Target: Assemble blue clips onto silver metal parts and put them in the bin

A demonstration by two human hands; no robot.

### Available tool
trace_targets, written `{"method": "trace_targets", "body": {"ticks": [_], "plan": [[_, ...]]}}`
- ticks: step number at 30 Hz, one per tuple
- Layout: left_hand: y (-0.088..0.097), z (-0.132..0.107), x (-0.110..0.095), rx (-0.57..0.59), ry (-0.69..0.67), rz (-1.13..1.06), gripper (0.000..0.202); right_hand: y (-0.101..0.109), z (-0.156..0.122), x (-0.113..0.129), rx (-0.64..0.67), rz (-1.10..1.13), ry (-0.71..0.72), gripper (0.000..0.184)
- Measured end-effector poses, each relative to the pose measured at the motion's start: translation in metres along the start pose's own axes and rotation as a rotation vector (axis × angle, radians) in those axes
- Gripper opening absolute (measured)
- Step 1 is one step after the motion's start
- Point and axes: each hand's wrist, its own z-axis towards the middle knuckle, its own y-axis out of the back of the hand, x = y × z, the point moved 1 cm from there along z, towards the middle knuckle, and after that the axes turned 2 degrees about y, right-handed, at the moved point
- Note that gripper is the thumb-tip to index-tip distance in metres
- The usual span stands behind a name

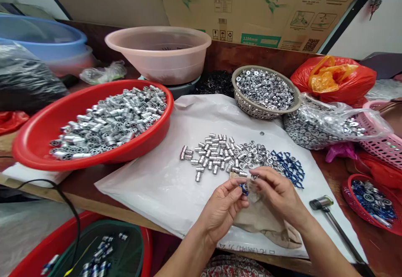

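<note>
My left hand (224,210) is closed, its thumb and fingers pinching a small blue and silver metal part (244,189). Close beside it, my right hand (279,191) pinches a small silver metal piece (254,177) between thumb and fingertips; the hands nearly touch. Both are above a folded beige cloth (260,220) on a white plastic sheet (157,185). Just beyond my fingers lie a pile of silver cylindrical fittings (216,153), some with open ends facing up, and a cluster of blue rings (290,168).
A red basin (34,139) of silver fittings is at left. A grey-brown basket (251,109) of small metal parts stands at the back. A hammer (339,226) lies at right, near a small red basket (351,203). Below the table edge is a green basket (125,243) with finished-looking blue-silver pieces.
</note>
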Motion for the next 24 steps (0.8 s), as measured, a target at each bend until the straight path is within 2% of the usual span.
{"method": "trace_targets", "body": {"ticks": [2,5,7,9,16,24], "plan": [[-0.002,0.0,0.001,0.01,0.001,0.007,0.03,-0.004,-0.013,0.011,0.005,0.155,0.01,0.027],[-0.004,-0.001,0.003,0.032,0.015,0.029,0.029,-0.008,-0.024,0.018,-0.057,0.26,-0.134,0.029],[-0.004,-0.002,0.003,0.031,0.013,0.034,0.026,-0.008,-0.025,0.019,-0.081,0.277,-0.175,0.025],[-0.003,-0.004,0.004,0.022,0.0,0.038,0.025,-0.006,-0.024,0.021,-0.063,0.248,-0.117,0.02],[0.0,-0.008,0.005,0.019,-0.013,0.071,0.026,0.0,-0.021,0.027,-0.065,0.184,0.066,0.021],[0.002,-0.011,0.004,-0.012,-0.06,0.299,0.03,0.002,-0.026,0.029,-0.094,0.16,0.061,0.021]]}}
